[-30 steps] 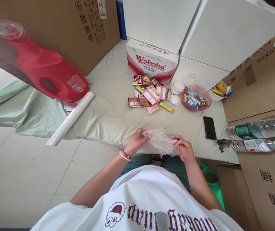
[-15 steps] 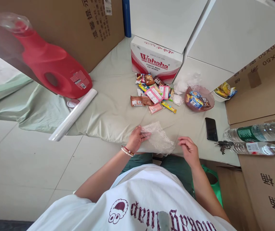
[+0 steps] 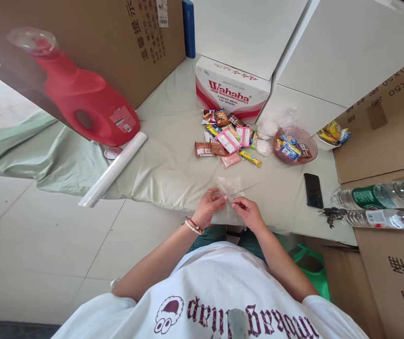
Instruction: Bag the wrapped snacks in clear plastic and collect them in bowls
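Note:
A thin clear plastic bag (image 3: pixel 230 185) is stretched between my two hands, just above the table's front edge. My left hand (image 3: pixel 209 206) pinches it from the left, wearing bracelets on the wrist. From the right, my right hand (image 3: pixel 248 212) grips the same bag with thumb and forefinger, close to the left fingertips. Beyond the hands lies a pile of wrapped snacks (image 3: pixel 228 141). Beside that pile are crumpled clear bags (image 3: pixel 265 147) and a pink glass bowl (image 3: pixel 283 159) with snack packets in it.
At the left stand a red detergent bottle (image 3: pixel 92 103) and a plastic film roll (image 3: pixel 113 169). A Wahaha carton (image 3: pixel 232 89) stands at the back. A phone (image 3: pixel 314 190), keys (image 3: pixel 333 214) and two water bottles (image 3: pixel 378 218) lie at the right. A green stool (image 3: pixel 313 263) is below.
My right hand has moved left to meet my left hand and now grips the bag. The bag, spread out wide before, is gathered between the fingers. The view has shifted slightly.

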Action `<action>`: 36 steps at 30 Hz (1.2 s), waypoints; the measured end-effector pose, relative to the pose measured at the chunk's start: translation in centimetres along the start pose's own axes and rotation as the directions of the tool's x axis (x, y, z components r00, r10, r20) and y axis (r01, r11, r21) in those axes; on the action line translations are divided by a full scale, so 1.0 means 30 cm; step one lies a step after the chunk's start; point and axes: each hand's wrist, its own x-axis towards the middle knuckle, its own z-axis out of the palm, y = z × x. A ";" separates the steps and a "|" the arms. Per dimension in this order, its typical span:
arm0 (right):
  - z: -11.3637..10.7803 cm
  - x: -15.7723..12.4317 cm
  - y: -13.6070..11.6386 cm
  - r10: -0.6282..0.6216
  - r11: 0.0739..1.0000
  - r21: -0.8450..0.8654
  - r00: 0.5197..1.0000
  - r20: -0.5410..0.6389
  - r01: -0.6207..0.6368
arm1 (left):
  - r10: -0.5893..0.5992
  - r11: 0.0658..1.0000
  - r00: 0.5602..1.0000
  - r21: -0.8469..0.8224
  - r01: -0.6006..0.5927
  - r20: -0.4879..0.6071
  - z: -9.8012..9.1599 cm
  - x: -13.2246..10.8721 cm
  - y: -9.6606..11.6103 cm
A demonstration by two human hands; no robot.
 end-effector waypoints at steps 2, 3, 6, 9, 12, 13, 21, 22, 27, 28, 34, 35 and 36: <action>-0.012 -0.009 -0.022 0.052 0.990 0.132 0.998 -0.021 -0.049 | 0.020 0.998 1.000 0.062 -0.021 0.015 0.014 0.021 -0.003; -0.025 -0.014 -0.031 0.079 0.978 0.200 0.995 -0.061 -0.066 | 0.031 0.997 0.999 0.075 -0.032 0.009 0.016 0.033 0.000; -0.095 -0.024 -0.038 0.212 0.889 0.448 0.952 -0.222 -0.094 | 0.053 0.995 0.998 0.086 -0.049 -0.046 -0.002 0.066 0.025; -0.191 -0.028 -0.010 0.357 0.809 0.575 0.880 -0.313 -0.124 | 0.074 0.988 0.991 0.140 -0.059 -0.107 -0.050 0.086 0.060; -0.258 -0.028 0.035 0.395 0.843 0.512 0.837 -0.380 -0.166 | 0.120 0.966 0.974 0.249 -0.070 -0.191 -0.112 0.091 0.091; -0.268 -0.027 0.049 0.379 0.871 0.458 0.833 -0.402 -0.176 | 0.147 0.952 0.964 0.295 -0.077 -0.224 -0.132 0.088 0.101; -0.226 -0.001 0.096 0.245 0.968 0.159 0.868 -0.431 -0.194 | 0.707 0.369 0.703 0.807 -0.462 0.079 -0.128 0.002 0.160; -0.222 0.002 0.096 0.236 0.971 0.139 0.872 -0.429 -0.194 | 0.690 0.239 0.687 0.825 -0.512 0.226 -0.109 0.005 0.159; -0.250 -0.026 0.112 0.162 0.980 -0.026 0.868 -0.469 -0.197 | 0.448 -0.007 0.776 0.870 -0.492 0.443 -0.069 0.084 0.106; -0.265 -0.043 0.122 0.133 0.977 -0.081 0.866 -0.481 -0.195 | 0.425 -0.033 0.789 0.879 -0.476 0.444 -0.078 0.099 0.089; -0.383 -0.149 0.188 0.152 0.939 -0.192 0.847 -0.510 -0.284 | 0.351 -0.146 0.769 0.842 -0.519 0.534 -0.176 0.092 0.034; -0.405 -0.149 0.186 0.169 0.931 -0.197 0.841 -0.514 -0.308 | 0.343 -0.158 0.764 0.836 -0.526 0.546 -0.185 0.084 0.033; -0.428 -0.137 0.178 0.166 0.921 -0.221 0.838 -0.519 -0.320 | 0.336 -0.170 0.761 0.831 -0.530 0.555 -0.191 0.077 0.034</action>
